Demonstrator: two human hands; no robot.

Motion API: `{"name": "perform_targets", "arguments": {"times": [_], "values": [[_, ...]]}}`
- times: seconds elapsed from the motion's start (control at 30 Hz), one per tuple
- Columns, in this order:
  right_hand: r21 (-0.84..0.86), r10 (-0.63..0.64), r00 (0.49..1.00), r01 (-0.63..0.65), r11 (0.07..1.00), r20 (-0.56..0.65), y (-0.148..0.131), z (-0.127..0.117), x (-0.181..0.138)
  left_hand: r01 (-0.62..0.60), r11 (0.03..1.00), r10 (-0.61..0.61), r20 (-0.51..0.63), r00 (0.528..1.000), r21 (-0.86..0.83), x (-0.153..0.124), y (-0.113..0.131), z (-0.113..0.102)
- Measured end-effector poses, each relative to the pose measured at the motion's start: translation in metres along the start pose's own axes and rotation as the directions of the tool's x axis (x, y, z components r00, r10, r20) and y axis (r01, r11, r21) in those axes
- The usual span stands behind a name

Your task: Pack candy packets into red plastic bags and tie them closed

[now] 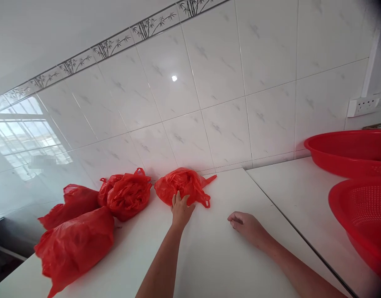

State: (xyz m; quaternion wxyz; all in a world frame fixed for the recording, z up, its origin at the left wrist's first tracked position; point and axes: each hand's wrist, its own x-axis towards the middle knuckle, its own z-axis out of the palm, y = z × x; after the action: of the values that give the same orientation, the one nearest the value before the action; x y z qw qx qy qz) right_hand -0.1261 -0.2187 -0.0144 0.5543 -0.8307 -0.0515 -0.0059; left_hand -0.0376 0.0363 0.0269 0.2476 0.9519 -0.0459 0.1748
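Note:
My left hand (181, 211) reaches out to a bunched red plastic bag (181, 182) by the wall. Its fingers and thumb are spread against the front of the bag, touching it. The bag's loop handles stick out to the right. My right hand (244, 223) is just above the white table, right of that bag, with its fingers curled in and nothing visible in them. To the left are more filled red plastic bags: a crumpled one (128, 196), a flatter one (77, 205) and a large one (80, 244) nearer me. Their contents are hidden.
The white table (215, 256) runs along a tiled wall (215, 82), with a seam between two tabletops on the right. Two red plastic baskets (342, 198) (333, 159) stand at the right edge. A power socket (364, 106) is on the wall above them.

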Motion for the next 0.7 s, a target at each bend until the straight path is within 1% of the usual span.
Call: {"name": "perform_targets", "arguments": {"times": [0.07,0.1,0.17,0.23,0.27,0.33,0.4,0.47,0.53,0.6,0.63,0.7], "values": [[0.013,0.010,1.000,-0.010,1.000,-0.004,0.002,-0.001,0.002,0.026,0.999,-0.024,0.075,0.997,-0.021,0.006,0.005,-0.001],[0.020,0.012,1.000,-0.012,1.000,-0.003,0.003,-0.001,0.003,0.009,0.999,-0.006,0.087,0.996,-0.037,0.006,0.008,-0.002],[0.036,0.010,1.000,-0.010,0.999,0.002,0.005,-0.001,0.004,-0.064,0.996,0.068,0.057,0.996,-0.062,0.002,0.014,-0.001],[0.056,-0.001,1.000,0.001,0.998,0.002,0.006,0.000,0.006,-0.188,0.979,0.188,-0.015,0.982,-0.072,-0.009,0.021,0.002],[0.070,-0.010,1.000,0.009,0.997,0.003,0.006,0.000,0.006,-0.259,0.963,0.256,-0.046,0.966,-0.071,-0.017,0.025,0.005],[0.112,-0.021,1.000,0.020,0.993,0.006,0.004,0.001,0.005,-0.396,0.916,0.392,-0.064,0.918,-0.069,-0.036,0.032,0.012],[0.182,-0.029,1.000,0.026,0.983,0.008,0.000,0.001,0.003,-0.504,0.858,0.504,-0.025,0.863,-0.095,-0.058,0.041,0.018],[0.273,-0.003,1.000,0.008,0.962,-0.021,-0.005,0.000,0.001,-0.563,0.808,0.578,0.052,0.814,-0.172,-0.079,0.050,0.021],[0.358,0.046,0.995,-0.010,0.934,-0.093,-0.011,-0.003,-0.002,-0.568,0.769,0.620,0.126,0.775,-0.294,-0.099,0.061,0.021],[0.430,0.060,0.985,0.016,0.902,-0.162,-0.014,-0.006,-0.003,-0.507,0.743,0.625,0.183,0.759,-0.437,-0.113,0.072,0.018],[0.465,0.045,0.984,0.042,0.885,-0.175,-0.014,-0.007,-0.003,-0.441,0.738,0.604,0.209,0.769,-0.510,-0.117,0.076,0.017],[0.524,0.009,0.989,0.072,0.849,-0.150,-0.012,-0.011,-0.002,-0.232,0.726,0.504,0.272,0.820,-0.647,-0.122,0.079,0.018]]}}
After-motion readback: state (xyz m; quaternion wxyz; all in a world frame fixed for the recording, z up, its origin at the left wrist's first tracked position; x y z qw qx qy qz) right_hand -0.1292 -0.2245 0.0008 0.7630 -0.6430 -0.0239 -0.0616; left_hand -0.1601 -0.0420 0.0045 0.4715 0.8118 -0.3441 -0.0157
